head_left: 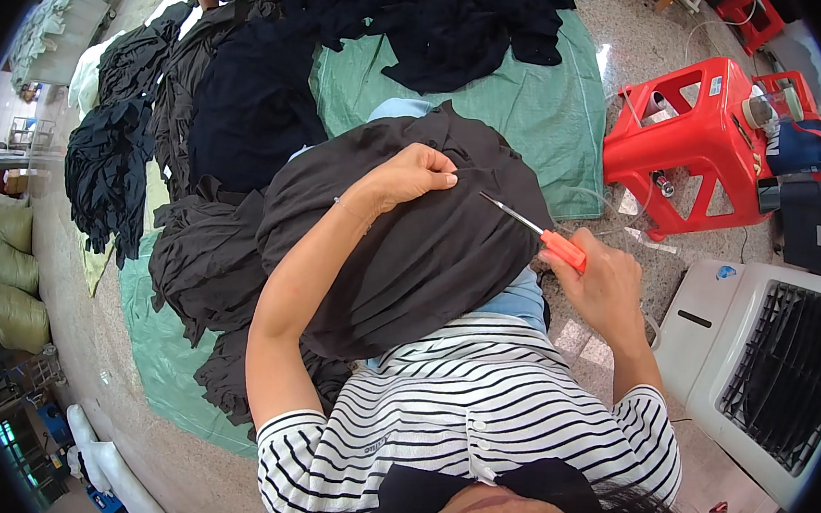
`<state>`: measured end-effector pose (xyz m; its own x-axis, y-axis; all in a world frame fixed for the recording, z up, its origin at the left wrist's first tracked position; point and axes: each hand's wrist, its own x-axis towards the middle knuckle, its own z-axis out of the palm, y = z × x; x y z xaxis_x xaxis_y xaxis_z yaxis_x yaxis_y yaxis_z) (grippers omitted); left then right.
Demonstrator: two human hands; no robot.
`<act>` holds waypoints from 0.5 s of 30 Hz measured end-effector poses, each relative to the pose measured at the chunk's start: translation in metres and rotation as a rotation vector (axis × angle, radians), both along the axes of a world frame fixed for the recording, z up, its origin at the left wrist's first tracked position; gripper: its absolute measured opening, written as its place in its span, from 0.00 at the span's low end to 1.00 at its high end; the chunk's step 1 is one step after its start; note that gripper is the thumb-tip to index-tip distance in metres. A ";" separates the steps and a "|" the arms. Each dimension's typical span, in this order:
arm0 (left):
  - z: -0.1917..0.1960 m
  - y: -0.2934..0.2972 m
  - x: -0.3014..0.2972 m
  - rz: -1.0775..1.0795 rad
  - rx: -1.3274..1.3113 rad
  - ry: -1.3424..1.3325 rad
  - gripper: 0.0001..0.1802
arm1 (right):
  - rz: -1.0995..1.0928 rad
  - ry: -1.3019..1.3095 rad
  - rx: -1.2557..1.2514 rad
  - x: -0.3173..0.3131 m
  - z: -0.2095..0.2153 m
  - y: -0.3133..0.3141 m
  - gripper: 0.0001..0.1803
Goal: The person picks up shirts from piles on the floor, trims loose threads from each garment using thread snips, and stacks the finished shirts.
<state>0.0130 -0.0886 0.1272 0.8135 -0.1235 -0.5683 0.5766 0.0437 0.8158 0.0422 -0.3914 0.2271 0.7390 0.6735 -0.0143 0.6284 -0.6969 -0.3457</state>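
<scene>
A black garment (421, 248) lies draped over my lap. My left hand (415, 173) pinches a fold of its fabric near the top. My right hand (600, 276) grips small thread snips with an orange handle (561, 249); their thin metal blades point left toward the pinched spot, tips just short of my left fingers. Light blue trousers show under the garment's edges.
Piles of black garments (211, 96) cover a green tarp (538, 103) on the speckled floor ahead and to the left. A red plastic stool (689, 148) with small items stands at right. A white air cooler (769, 362) sits close by my right arm.
</scene>
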 end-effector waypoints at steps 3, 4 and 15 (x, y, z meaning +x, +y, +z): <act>0.000 -0.001 -0.002 0.034 0.003 -0.007 0.07 | -0.015 0.008 0.032 0.001 -0.003 0.001 0.21; -0.001 -0.001 -0.003 0.035 0.005 -0.011 0.07 | -0.014 0.005 0.034 0.001 -0.004 0.002 0.21; -0.005 0.055 -0.003 0.871 -0.068 -0.394 0.07 | -0.435 -0.038 0.417 0.031 -0.024 -0.015 0.17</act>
<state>0.0098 -0.0336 0.1220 0.7666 0.5923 -0.2479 0.0041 0.3815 0.9244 0.0731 -0.4069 0.2033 0.9428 0.2526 0.2177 0.3334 -0.7034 -0.6277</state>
